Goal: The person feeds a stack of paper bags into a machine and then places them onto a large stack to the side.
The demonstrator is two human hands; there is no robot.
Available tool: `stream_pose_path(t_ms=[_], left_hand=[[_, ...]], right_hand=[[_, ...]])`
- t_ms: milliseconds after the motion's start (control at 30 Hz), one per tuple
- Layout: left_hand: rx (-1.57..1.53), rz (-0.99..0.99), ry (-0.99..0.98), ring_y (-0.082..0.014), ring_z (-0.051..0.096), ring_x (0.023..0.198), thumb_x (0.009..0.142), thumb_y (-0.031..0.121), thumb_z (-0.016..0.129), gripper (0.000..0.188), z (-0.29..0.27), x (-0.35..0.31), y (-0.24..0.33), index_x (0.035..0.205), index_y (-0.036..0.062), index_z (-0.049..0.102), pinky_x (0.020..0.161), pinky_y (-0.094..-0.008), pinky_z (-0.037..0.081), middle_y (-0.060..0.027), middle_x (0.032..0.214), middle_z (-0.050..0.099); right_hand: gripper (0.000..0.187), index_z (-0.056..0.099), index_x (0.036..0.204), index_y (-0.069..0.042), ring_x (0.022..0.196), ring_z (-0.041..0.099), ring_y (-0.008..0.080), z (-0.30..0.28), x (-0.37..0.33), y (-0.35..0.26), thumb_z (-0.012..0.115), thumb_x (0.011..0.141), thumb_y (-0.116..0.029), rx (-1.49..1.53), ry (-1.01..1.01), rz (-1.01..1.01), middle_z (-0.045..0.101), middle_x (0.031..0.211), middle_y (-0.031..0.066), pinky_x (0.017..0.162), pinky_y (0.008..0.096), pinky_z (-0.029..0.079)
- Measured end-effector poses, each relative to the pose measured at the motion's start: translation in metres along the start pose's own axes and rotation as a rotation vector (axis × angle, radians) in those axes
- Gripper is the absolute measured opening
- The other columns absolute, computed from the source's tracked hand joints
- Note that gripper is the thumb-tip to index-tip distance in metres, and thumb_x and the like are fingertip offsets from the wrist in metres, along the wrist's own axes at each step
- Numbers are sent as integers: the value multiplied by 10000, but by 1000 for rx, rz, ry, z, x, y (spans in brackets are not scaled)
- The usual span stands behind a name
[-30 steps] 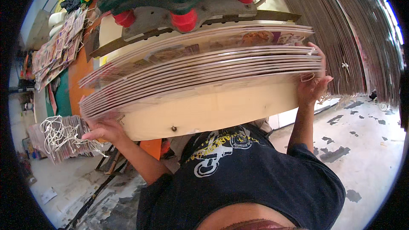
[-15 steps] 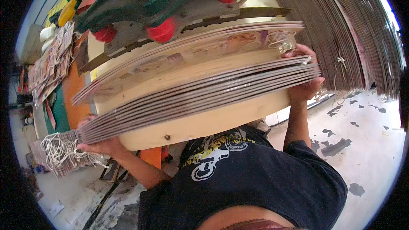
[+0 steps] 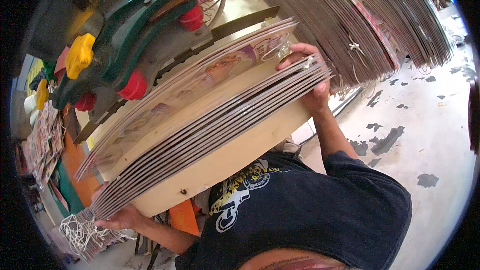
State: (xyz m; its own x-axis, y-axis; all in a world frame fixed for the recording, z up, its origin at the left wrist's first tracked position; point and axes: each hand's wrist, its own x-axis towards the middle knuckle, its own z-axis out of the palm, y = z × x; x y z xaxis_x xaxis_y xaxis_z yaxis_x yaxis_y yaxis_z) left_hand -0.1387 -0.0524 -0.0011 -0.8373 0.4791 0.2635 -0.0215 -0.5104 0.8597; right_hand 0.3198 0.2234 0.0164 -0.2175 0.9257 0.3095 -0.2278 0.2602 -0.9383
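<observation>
A stack of thin flat boards (image 3: 215, 132), seen edge-on with its layers fanned slightly apart, is held between my two hands. My left hand (image 3: 122, 217) grips the lower left end, beside a tangle of white cords (image 3: 92, 235). At the upper right end, my right hand (image 3: 316, 90) wraps round the stack, thumb and fingers on opposite faces. Just beyond it, a few printed boards (image 3: 220, 67) with food pictures stand on edge, a loop of cord at their right end. Both groups are over a pale wooden tabletop (image 3: 165, 195).
Beyond the tabletop is a green machine (image 3: 135, 40) with red knobs (image 3: 134, 85) and a yellow knob (image 3: 80, 56). Large piles of corded boards (image 3: 320, 25) stand at the far right. More printed pieces (image 3: 42, 145) lie at the left. The pale floor (image 3: 425, 135) has dark worn patches.
The view has turned, so the machine and stack sit more tilted and farther left. Both hands keep their hold on the boards.
</observation>
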Motion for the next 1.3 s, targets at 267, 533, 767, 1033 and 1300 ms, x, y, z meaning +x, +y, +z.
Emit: stream_pose_path(t_ms=[267,533,767,1033,1300], left_hand=[[23,4,-54,-326,619,904,909,731,289,796,-19,6,-4,951,-24,540,868,-480,510,-194,884,613],[-17,69,-135,-302,574,753,876,748,273,813,-26,12,-10,846,-25,524,752,-442,488,-183,765,574],[22,117,-146,-313,580,755,889,744,291,817,-15,9,-5,853,-35,533,755,-424,473,-201,770,592],[-171,111,-404,-331,615,868,860,765,351,826,-33,10,-5,948,-30,556,888,-470,438,-209,879,612],[-132,44,-724,-281,589,950,835,719,475,744,-39,20,17,1014,1,539,968,-420,346,-184,930,614]], right_hand=[[961,530,1072,8,941,683,242,-3,-1,12,705,633,-830,41,29,-24,658,959,144,819,382,576],[898,530,1055,9,934,673,255,0,-3,9,757,649,-759,92,40,-49,659,963,180,831,385,571],[992,507,1029,-15,871,610,256,3,1,7,485,681,-943,-96,22,-55,596,904,156,836,391,509],[857,542,932,4,815,621,248,-11,-2,7,556,744,-832,97,-58,-156,553,793,126,716,350,502],[591,540,849,-42,697,540,215,-26,-3,-9,674,662,-586,237,-244,-193,560,742,130,652,288,469]])
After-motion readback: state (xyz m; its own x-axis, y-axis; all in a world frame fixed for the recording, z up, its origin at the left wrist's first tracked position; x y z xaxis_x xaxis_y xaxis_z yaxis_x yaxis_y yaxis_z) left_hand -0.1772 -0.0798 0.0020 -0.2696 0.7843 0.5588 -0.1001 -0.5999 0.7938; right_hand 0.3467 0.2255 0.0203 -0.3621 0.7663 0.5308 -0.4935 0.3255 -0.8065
